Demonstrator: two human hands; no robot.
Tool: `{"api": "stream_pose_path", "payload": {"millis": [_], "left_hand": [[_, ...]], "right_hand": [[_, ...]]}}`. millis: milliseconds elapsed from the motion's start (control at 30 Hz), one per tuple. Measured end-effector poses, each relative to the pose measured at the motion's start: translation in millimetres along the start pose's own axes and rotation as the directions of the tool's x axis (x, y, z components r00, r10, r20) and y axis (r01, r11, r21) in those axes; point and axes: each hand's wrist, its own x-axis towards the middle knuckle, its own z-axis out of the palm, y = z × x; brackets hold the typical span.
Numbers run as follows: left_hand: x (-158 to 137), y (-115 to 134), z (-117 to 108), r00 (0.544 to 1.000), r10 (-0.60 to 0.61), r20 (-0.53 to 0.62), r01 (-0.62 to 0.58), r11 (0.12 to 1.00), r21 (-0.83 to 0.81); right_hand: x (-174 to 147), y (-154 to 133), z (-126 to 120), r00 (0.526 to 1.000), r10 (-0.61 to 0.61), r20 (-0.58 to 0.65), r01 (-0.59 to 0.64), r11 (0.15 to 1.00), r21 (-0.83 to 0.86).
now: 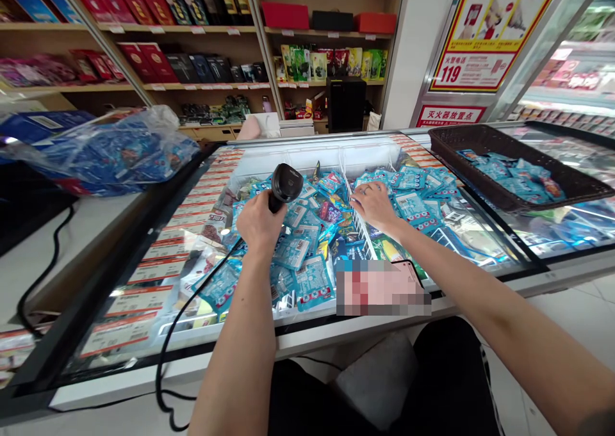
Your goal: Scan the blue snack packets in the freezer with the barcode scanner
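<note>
My left hand point(259, 225) is wrapped round the handle of a black barcode scanner point(287, 184), held over the left part of the chest freezer. Its cable hangs down over the front edge. Below lie many small blue packets point(292, 251), mixed with some darker bags. Palm down, my right hand point(373, 204) is above the white wire divider point(356, 215), close to more blue packets point(416, 209) on the right side. Its fingers are apart, and I see nothing held in them. A phone point(384, 287), its screen blurred, rests at the front edge.
On the right stands a brown basket point(446, 143) with several blue packets. A clear plastic bag point(110, 151) of blue packs lies on the left counter. Price labels point(151, 276) line the glass lid. Stocked shelves point(196, 29) rise behind the freezer.
</note>
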Motion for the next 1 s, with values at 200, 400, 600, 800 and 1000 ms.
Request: {"api": "stream_pose_path", "payload": {"millis": [200,400,600,800,1000], "left_hand": [[0.0,0.5,-1.5,1.000,-0.028,0.007,0.028,1.000,0.011],[-0.8,1.9,0.0,1.000,-0.010,0.010,0.010,0.999,0.039],[-1.8,2.2,1.2,0.999,0.031,-0.012,-0.031,0.998,0.048],[-2.0,1.4,2.8,0.998,0.048,-0.026,-0.047,0.998,0.031],[-2.6,1.0,2.9,0.997,0.073,-0.006,-0.072,0.997,0.031]], "right_hand": [[11.2,-45.2,12.8,0.982,-0.107,0.153,0.048,0.938,0.345],[18.8,-68.5,16.5,0.979,-0.063,0.193,-0.029,0.898,0.439],[22.0,-62.1,17.5,0.959,0.048,0.279,-0.194,0.829,0.524],[18.2,-51.7,17.0,0.958,0.109,0.264,-0.245,0.791,0.561],[11.2,-56.1,12.6,0.968,-0.029,0.250,-0.075,0.916,0.395]]}}
